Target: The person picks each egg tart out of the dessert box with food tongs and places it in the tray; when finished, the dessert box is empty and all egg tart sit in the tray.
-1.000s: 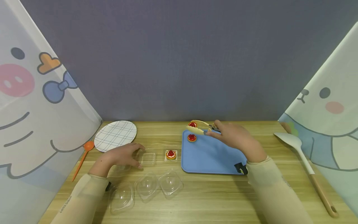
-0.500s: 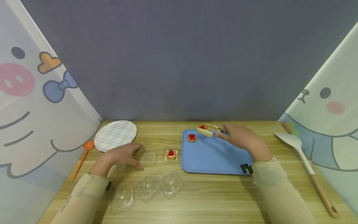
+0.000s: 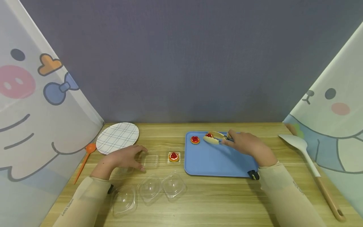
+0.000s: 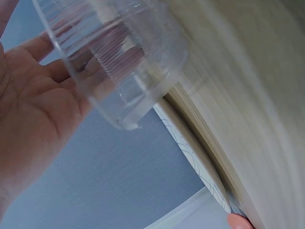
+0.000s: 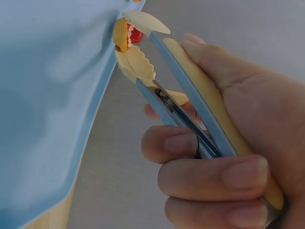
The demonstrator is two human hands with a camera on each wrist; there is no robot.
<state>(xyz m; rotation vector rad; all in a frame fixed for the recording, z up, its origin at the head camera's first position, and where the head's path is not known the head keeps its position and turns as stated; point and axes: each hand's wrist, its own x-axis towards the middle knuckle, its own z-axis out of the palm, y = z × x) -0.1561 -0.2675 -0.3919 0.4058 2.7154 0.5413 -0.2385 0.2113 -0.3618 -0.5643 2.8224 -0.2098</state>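
In the head view my right hand (image 3: 245, 142) grips cream-tipped tongs (image 3: 212, 140). Between the tong tips sits a small berry tart (image 3: 209, 135), at the back of the blue tray (image 3: 215, 160); in the right wrist view the tart (image 5: 122, 36) lies between the scalloped tips. Another tart (image 3: 195, 140) stands on the tray to its left. My left hand (image 3: 124, 156) is beside a clear plastic box (image 3: 151, 160), thumb and fingers spread; the left wrist view shows extended fingers behind the clear box (image 4: 138, 52). A third tart (image 3: 174, 156) sits in a second clear box.
Clear domed lids (image 3: 173, 185) lie in front of the boxes. A checked white plate (image 3: 117, 138) and an orange spoon (image 3: 86, 157) are on the left. A long white spatula (image 3: 307, 159) with a wooden handle lies on the right. A grey wall stands behind the table.
My right hand has carried the tongs and the tart from beyond the tray's back left edge rightward and down onto the tray. My left hand has stayed still.
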